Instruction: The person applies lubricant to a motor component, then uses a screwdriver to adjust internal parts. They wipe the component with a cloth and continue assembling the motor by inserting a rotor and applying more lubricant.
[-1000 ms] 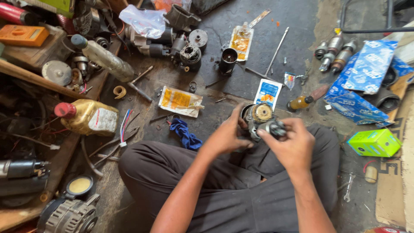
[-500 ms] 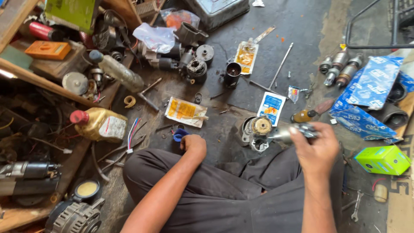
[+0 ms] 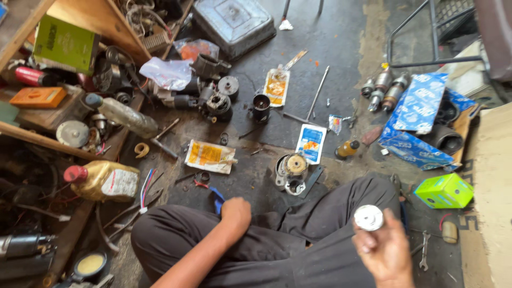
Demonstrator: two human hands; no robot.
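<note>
Right hand (image 3: 385,250) fingers pinch a small metal disc (image 3: 368,217) at lower right, likely stiff and light; left hand (image 3: 235,209) rests curled on the knee.

Dark grey trousers (image 3: 277,250); bare arms; no sleeves.

A single head-worn camera looks steeply down from above a seated person's lap, close to the dark trousered knees (image 3: 277,245) at six o'clock. It faces forward across the grimy grey concrete floor (image 3: 330,48) toward twelve o'clock, with no second view.
</note>
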